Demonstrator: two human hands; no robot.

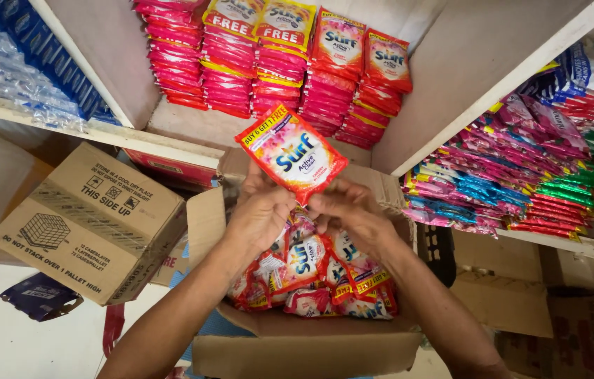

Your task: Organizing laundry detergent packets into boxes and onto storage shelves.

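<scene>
Both my left hand (260, 210) and right hand (350, 208) are pinched on one red-and-pink plastic detergent sachet (291, 153), raised above the open cardboard box of sachets (304, 347), so I judge stocking underway, needing a lift to the white shelf's red stacks (276, 60).

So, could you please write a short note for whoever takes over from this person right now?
Left hand and right hand together hold one red detergent sachet up in front of the shelf.
Below them, the open cardboard box holds a loose heap of sachets.
The white shelf compartment above already carries five stacks of red sachets, with bare shelf in front.
The box is far from emptied. A closed carton sits to the left.
</scene>
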